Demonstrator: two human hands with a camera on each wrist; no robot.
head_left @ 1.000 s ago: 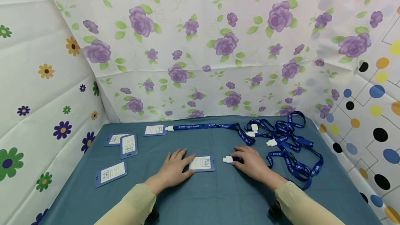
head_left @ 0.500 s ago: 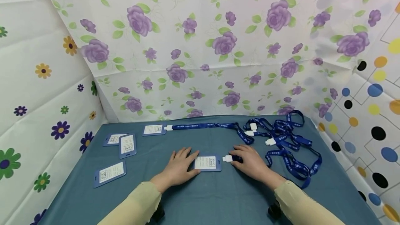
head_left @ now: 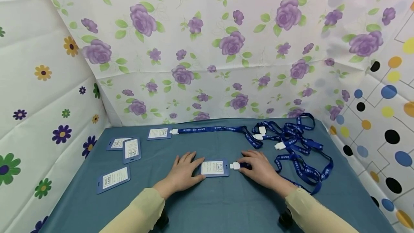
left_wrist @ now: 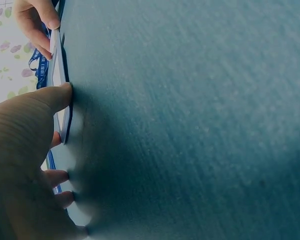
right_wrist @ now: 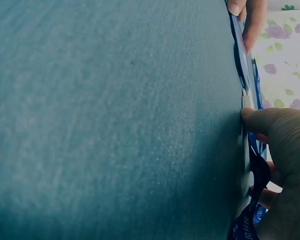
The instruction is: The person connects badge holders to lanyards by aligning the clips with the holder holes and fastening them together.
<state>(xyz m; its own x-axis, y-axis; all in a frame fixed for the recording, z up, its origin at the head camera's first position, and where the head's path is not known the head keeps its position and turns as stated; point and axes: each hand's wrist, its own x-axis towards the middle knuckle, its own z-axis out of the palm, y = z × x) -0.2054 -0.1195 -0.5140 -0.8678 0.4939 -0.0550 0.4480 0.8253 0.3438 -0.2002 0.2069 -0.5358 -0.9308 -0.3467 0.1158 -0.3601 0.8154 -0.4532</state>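
A blue ID card holder (head_left: 212,168) with a white printed card lies flat at mid-table. My left hand (head_left: 181,172) grips its left end, thumb on the near edge and forefinger on the far edge; the left wrist view shows the thumb against the holder (left_wrist: 60,70) from the side. Facing the holder's slotted right end is a white plastic clip (head_left: 234,166) on a dark blue lanyard. My right hand (head_left: 260,166) pinches this clip between thumb and forefinger. In the right wrist view the lanyard strap (right_wrist: 260,172) runs back under the palm.
Three loose card holders, one of them here (head_left: 114,179), lie on the left. Farther back, another card holder (head_left: 159,133) is joined to a stretched-out lanyard (head_left: 210,129). Several tangled lanyards (head_left: 300,136) with white clips heap at the right. Patterned cloth walls (head_left: 207,53) enclose the table.
My left hand has slid the card holder right, up close to the clip, mostly in the first half second. The right hand has stayed nearly still, pinching the clip.
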